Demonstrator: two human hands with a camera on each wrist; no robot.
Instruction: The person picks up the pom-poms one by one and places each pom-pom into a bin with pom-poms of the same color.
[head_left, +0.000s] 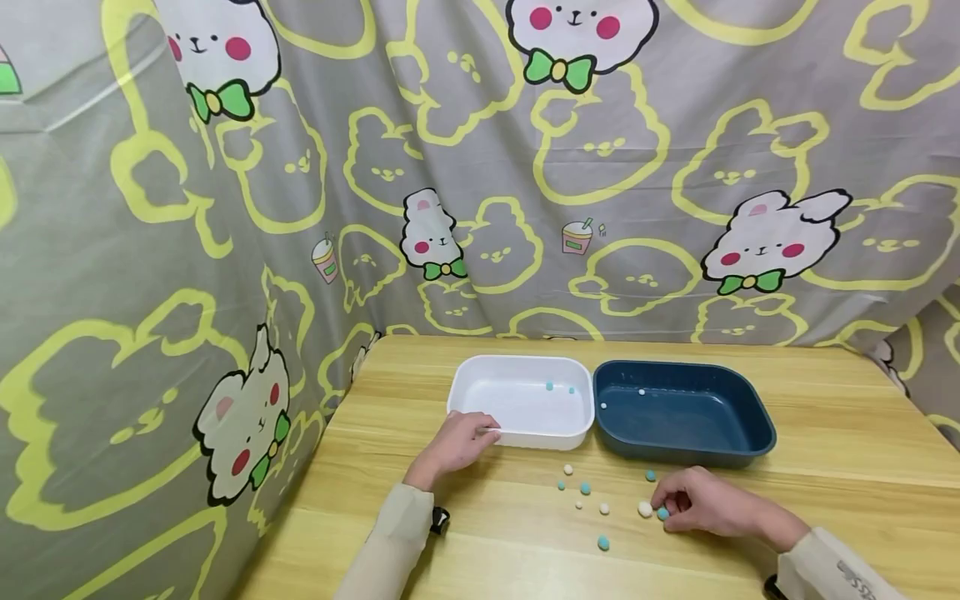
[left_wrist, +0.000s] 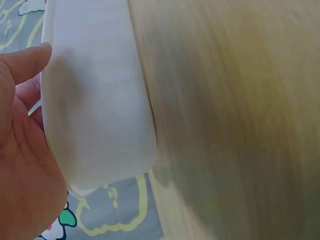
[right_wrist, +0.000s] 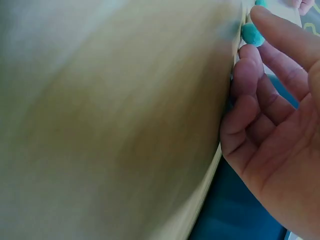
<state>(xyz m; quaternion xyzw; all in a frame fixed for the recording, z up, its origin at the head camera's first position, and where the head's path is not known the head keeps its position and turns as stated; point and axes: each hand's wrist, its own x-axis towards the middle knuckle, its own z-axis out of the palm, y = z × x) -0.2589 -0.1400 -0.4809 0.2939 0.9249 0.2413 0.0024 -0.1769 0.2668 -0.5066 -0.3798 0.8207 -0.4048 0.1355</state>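
My left hand (head_left: 459,440) grips the front left part of the white tub's rim (head_left: 525,437). In the left wrist view its thumb (left_wrist: 35,62) lies on the near side of the rim, with fingers behind it. On the table, my right hand (head_left: 705,502) has its thumb and forefinger around a teal pompom (head_left: 663,514), also seen in the right wrist view as a fuzzy teal ball (right_wrist: 252,34). Its other fingers are curled. A white pompom (head_left: 645,508) lies just left of the fingertips.
The dark blue tub (head_left: 686,457) stands right of the white one and holds small white balls (head_left: 641,392). Small teal balls (head_left: 550,387) lie in the white tub. Several teal and white pompoms (head_left: 585,488) are scattered on the wooden table (head_left: 525,550). A patterned curtain (head_left: 480,167) hangs behind.
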